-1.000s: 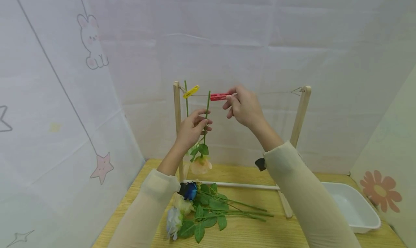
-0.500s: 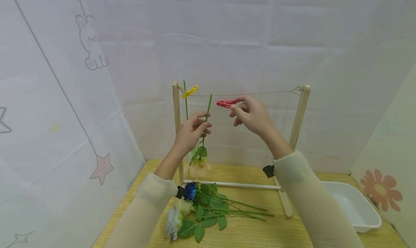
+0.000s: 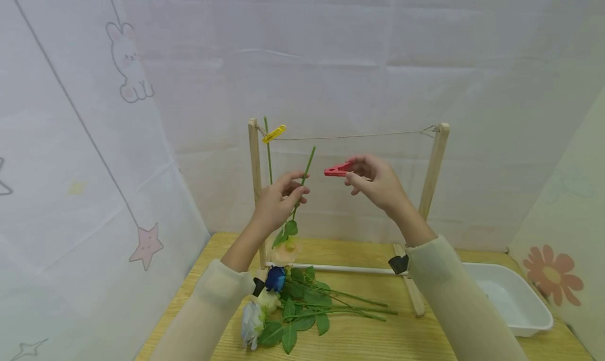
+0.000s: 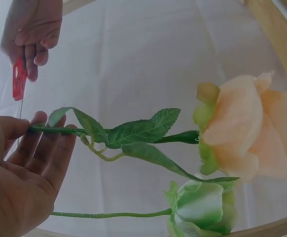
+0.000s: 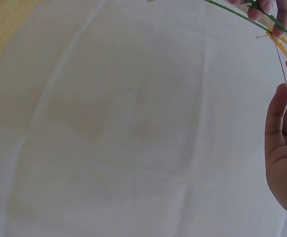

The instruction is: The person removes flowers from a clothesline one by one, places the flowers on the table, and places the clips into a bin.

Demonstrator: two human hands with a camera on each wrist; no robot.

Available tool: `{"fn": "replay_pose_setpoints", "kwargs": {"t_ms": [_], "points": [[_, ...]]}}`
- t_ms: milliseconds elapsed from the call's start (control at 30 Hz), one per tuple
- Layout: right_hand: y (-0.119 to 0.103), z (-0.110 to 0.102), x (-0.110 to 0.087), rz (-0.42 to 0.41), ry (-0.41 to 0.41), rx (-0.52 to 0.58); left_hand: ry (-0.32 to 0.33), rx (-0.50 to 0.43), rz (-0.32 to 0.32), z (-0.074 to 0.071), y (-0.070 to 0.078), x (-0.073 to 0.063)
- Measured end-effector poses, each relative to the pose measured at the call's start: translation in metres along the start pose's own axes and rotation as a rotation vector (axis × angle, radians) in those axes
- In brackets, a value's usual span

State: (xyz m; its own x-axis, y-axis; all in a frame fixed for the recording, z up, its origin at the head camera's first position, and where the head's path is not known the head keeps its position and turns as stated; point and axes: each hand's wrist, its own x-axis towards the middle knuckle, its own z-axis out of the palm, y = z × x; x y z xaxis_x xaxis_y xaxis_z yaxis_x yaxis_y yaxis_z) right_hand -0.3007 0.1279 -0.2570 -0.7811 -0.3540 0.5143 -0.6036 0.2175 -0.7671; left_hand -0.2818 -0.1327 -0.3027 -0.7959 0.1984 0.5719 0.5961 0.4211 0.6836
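Since the earlier frame, the right hand (image 3: pixel 378 185) and the red clothespin (image 3: pixel 336 170) have dropped lower beneath the string (image 3: pixel 350 136), and the peach flower (image 3: pixel 285 250) has sunk too, its stem leaning more to the right. The bench (image 3: pixel 359 345) carries a wooden frame (image 3: pixel 434 166), a white tray (image 3: pixel 520 292) to the right, and loose flowers (image 3: pixel 316 298) lying in front. The peach flower hangs head down near the left post, the left hand (image 3: pixel 276 200) with its fingers clamped on the stem. Just beside it, a green-white flower (image 4: pixel 200 202) hangs from the yellow clothespin (image 3: pixel 274 134) on the string. The right fingers pinch the red clothespin, apart from string and stem
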Motion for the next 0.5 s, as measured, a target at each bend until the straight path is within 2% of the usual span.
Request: {"fn": "replay_pose_setpoints", "kwargs": {"t_ms": [233,500], "points": [[0.008,-0.003,-0.015,0.015,-0.004,-0.003,-0.026,0.078,0.027,0.002,-0.002,-0.009],[0.018,-0.005,-0.031,0.066,-0.003,-0.035,-0.054,0.105,0.072,0.006,-0.001,-0.017]]}}
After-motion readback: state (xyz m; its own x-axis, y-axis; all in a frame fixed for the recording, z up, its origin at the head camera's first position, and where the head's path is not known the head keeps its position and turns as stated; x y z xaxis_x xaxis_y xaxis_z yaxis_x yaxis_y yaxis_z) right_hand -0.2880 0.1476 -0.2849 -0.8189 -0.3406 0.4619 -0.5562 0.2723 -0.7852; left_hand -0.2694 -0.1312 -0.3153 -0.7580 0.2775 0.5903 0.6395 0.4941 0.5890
